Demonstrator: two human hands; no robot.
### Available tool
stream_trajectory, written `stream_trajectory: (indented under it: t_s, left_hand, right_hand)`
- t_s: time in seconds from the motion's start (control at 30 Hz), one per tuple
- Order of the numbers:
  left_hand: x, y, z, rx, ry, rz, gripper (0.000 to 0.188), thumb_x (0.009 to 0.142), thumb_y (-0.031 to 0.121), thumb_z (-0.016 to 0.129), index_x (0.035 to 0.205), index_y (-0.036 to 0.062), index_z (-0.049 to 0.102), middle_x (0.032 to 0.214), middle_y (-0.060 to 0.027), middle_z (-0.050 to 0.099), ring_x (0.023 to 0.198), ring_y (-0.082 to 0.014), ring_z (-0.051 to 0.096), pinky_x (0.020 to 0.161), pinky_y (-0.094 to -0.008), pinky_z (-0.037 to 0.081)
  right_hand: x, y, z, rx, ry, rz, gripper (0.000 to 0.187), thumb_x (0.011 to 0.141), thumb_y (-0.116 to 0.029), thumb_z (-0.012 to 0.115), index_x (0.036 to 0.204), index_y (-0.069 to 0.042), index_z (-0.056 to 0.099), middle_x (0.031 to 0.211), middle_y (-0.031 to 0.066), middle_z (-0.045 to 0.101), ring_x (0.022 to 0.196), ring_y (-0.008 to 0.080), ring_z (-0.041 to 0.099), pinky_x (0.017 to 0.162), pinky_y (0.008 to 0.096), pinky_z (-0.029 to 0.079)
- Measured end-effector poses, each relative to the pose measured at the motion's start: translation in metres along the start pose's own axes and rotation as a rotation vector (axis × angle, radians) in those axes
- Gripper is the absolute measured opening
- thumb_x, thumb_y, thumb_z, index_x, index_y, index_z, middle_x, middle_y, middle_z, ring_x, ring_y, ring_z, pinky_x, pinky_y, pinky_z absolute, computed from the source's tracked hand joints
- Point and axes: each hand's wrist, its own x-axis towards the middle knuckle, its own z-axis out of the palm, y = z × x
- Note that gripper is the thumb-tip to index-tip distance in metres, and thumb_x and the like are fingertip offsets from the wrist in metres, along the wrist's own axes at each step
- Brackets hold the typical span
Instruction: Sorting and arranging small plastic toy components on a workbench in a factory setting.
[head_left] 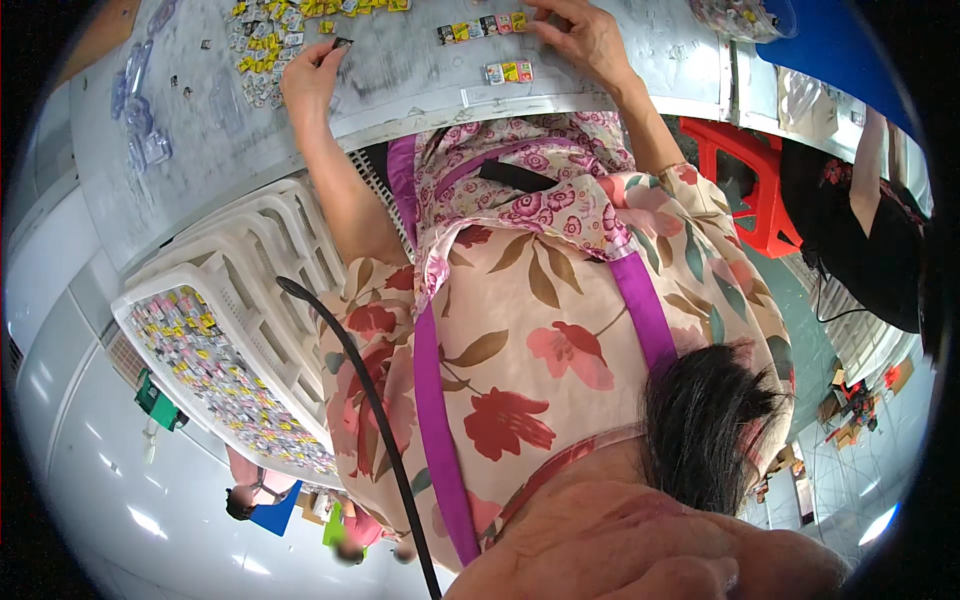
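My left hand point(312, 78) is closed in a pinch on a small black piece point(342, 43) with a printed face. Beside it lies a loose heap of small yellow, white and grey printed pieces point(262, 50). My right hand point(582, 38) has its fingers apart at the right end of a straight row of small printed pieces point(480, 28), black, white, pink and yellow. Its fingertips are close to the row's last yellow piece; whether they touch it I cannot tell. A shorter group of such pieces point(509, 72) lies nearer the table edge.
Clear plastic packs point(140, 110) lie at the left of the grey table point(400, 85). A tub of small pieces point(735, 18) stands at the far right. Stacked white crates point(255, 250), one full of pieces, sit left of me. A red stool point(735, 180) and another person point(850, 230) are to the right.
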Motion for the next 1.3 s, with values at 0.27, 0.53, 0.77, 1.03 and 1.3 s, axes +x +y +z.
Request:
stream_trajectory:
  t_s: [0.27,0.53,0.77,1.03,1.3]
  left_hand:
    - [0.011,-0.026,0.007,-0.084,0.038,0.05,0.029,0.08,0.017,0.073,0.108,0.009,0.074,0.089,-0.0084,0.075,0.078,-0.0186,0.07,0.075,-0.0311,0.053]
    - [-0.011,0.003,0.012,-0.438,-0.053,-0.095,0.027,0.088,0.003,0.068,0.115,-0.0003,0.068,0.095,-0.0078,0.07,0.08,-0.0143,0.065,0.067,-0.0261,0.052]
    - [-0.021,0.018,0.027,-1.1,-0.286,-0.139,0.033,0.094,-0.004,0.054,0.126,-0.0018,0.059,0.111,-0.0147,0.065,0.098,-0.0261,0.065,0.078,-0.0362,0.056]
    - [-0.023,0.026,0.036,-1.106,-0.326,-0.043,0.042,0.091,-0.009,0.048,0.132,-0.0037,0.052,0.127,-0.0176,0.057,0.121,-0.0351,0.057,0.101,-0.0462,0.05]
    - [-0.014,0.011,0.039,-1.228,-0.484,0.071,0.047,0.083,-0.014,0.048,0.129,-0.0042,0.053,0.128,-0.0174,0.057,0.125,-0.0353,0.054,0.106,-0.0482,0.046]
  right_hand:
    - [-0.003,0.001,0.005,0.154,0.108,0.253,0.027,0.088,-0.017,0.07,0.109,0.0,0.07,0.093,0.0105,0.069,0.073,0.0157,0.062,0.064,0.0294,0.049]
    - [-0.006,0.011,0.005,0.104,0.162,0.195,0.025,0.089,-0.018,0.071,0.108,-0.002,0.071,0.099,0.012,0.071,0.079,0.0186,0.066,0.067,0.0312,0.051]
    - [-0.005,0.007,0.006,0.087,0.163,0.179,0.023,0.09,-0.017,0.069,0.107,-0.002,0.072,0.099,0.0124,0.072,0.08,0.0193,0.067,0.068,0.0313,0.052]
    - [-0.006,0.006,0.002,0.12,0.167,0.192,0.023,0.09,-0.017,0.069,0.106,-0.001,0.071,0.098,0.0128,0.072,0.08,0.02,0.067,0.068,0.0314,0.052]
    - [-0.006,0.006,0.006,0.066,0.185,0.177,0.022,0.089,-0.016,0.069,0.104,-0.001,0.072,0.097,0.0137,0.072,0.081,0.0217,0.068,0.069,0.0325,0.053]
